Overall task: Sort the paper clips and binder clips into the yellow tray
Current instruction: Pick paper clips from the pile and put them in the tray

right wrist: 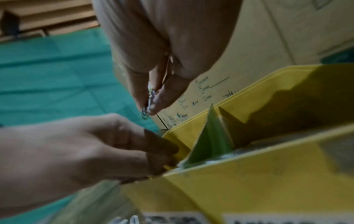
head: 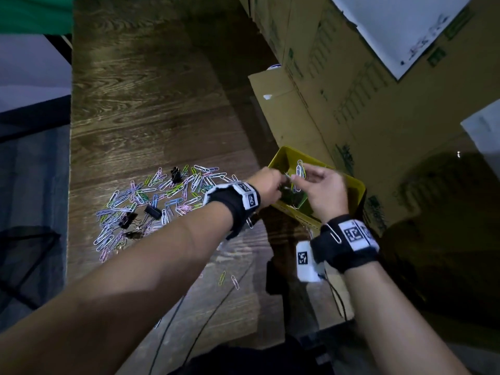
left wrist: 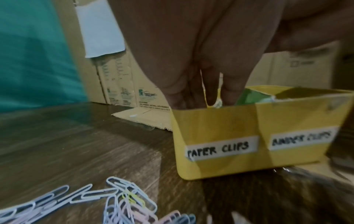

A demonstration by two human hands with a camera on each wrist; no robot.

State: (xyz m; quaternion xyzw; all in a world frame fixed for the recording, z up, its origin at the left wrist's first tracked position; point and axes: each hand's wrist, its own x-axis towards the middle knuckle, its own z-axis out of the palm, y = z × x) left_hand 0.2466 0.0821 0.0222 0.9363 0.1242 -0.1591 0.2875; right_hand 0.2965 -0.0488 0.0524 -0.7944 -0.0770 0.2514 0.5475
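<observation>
The yellow tray [head: 354, 185] stands at the table's right side, split by a green divider [right wrist: 210, 136], with labels PAPER CLIPS [left wrist: 220, 147] and BINDER CLIPS [left wrist: 301, 138]. My right hand [head: 297, 181] hovers over it and pinches a small bunch of paper clips [head: 299, 171], also seen as paper clips [right wrist: 148, 100] between thumb and fingers. My left hand [head: 276, 182] reaches into the paper-clip compartment; its fingertips [left wrist: 191, 97] dip behind the rim, so any hold is hidden. The pile of pastel paper clips [head: 151, 201] with black binder clips [head: 153, 212] lies to the left.
Tall cardboard boxes [head: 351, 90] stand right behind the tray. Two stray clips [head: 228, 280] lie near the front edge, and one white clip [head: 334, 234] clings to my right wrist strap. Dark cables [head: 194, 320] cross the front. The table's left edge [head: 69, 158] drops off.
</observation>
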